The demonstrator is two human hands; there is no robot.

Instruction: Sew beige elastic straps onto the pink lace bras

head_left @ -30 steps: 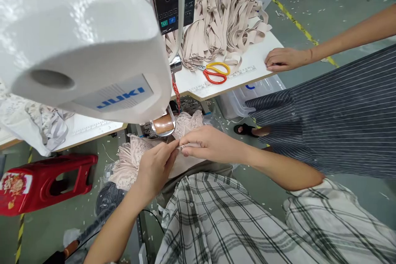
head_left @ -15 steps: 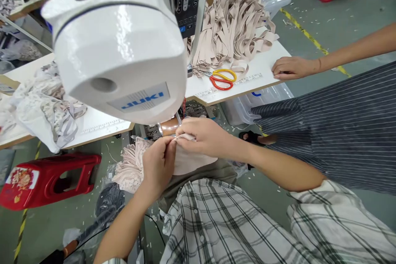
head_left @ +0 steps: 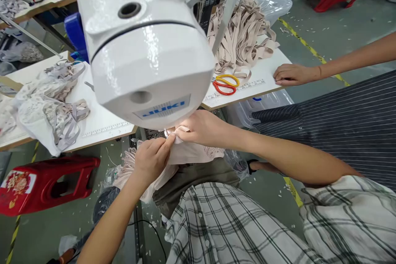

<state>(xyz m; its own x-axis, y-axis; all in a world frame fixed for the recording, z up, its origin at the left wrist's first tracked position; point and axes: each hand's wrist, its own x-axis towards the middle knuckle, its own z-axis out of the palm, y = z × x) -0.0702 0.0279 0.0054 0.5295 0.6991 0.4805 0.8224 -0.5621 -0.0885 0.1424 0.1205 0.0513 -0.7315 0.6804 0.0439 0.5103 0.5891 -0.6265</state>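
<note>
Under the head of a white sewing machine, both hands pinch a piece of pale pink fabric. My left hand is closed on its edge, thumb and fingers pressed together. Close beside it, my right hand grips the same edge, its fingertips partly tucked beneath the machine head. The fabric hangs from the hands over my lap. More gathered pink lace fabric lies to the left, below my left hand. The needle area is hidden behind the machine head.
Red-and-yellow scissors and a heap of beige straps lie on the right tabletop. A co-worker's hand rests at its edge. Light garments are piled on the left tabletop. A red stool stands at lower left.
The view has shifted, so the machine appears farther right and lower. Both hands, still holding the fabric edge, are closer in under the machine head. The fabric hangs more spread out.
</note>
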